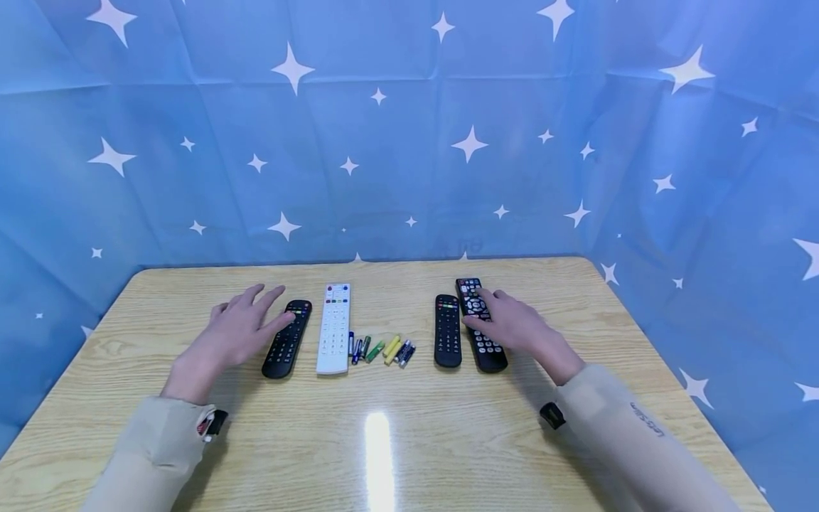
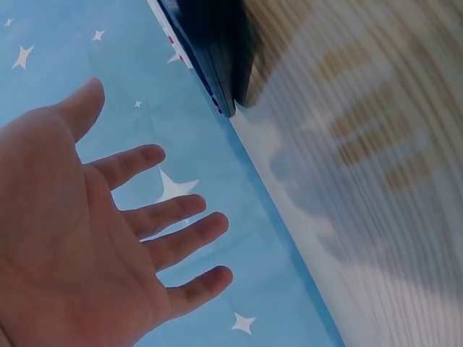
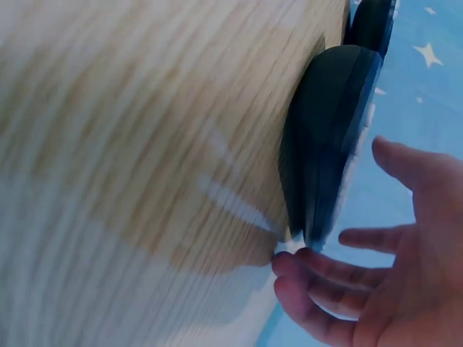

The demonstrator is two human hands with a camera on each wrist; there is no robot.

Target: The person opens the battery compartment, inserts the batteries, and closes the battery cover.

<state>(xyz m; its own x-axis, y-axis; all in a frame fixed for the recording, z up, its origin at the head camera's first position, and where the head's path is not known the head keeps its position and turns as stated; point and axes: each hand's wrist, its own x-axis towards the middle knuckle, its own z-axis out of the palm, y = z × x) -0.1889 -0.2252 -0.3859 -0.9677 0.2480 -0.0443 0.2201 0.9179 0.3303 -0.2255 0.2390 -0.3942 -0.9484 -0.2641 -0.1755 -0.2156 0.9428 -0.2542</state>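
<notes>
My left hand [image 1: 237, 334] hovers at the left, fingers spread, with its thumb over a black remote control [image 1: 286, 340]. In the left wrist view that palm [image 2: 79, 231] holds nothing, and a gap separates it from the dark remote [image 2: 210, 50]. Over a larger black remote [image 1: 475, 306] with pale buttons is my right hand [image 1: 515, 323], covering part of its right side. The right wrist view shows the thumb and loosely bent fingers of this hand [image 3: 391, 275] around the near remote [image 3: 333, 130]; whether a fingertip touches it I cannot tell.
A white remote [image 1: 333, 331] lies right of the left black one. Several small batteries, among them a green battery [image 1: 375, 351] and a yellow battery [image 1: 392, 347], lie mid-table. Another black remote [image 1: 447, 331] lies beside the larger one. Behind the wooden table [image 1: 307, 448] hangs a starry blue cloth [image 1: 384, 128].
</notes>
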